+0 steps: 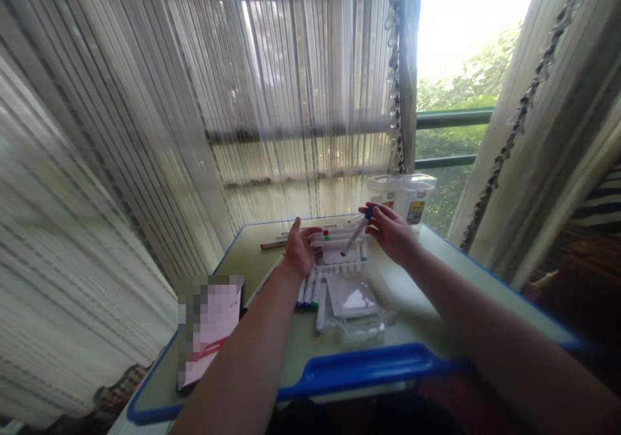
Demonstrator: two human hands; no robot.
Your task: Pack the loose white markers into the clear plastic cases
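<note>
1 white marker with blue cap (357, 233) is tilted above the white tray (339, 268), pinched in the fingers of the right hand (389, 233). The left hand (299, 252) is at the tray's left side, thumb raised; whether it grips the tray, I cannot tell. Behind the tray, to the right, stand 2 clear containers (421, 192).
</note>
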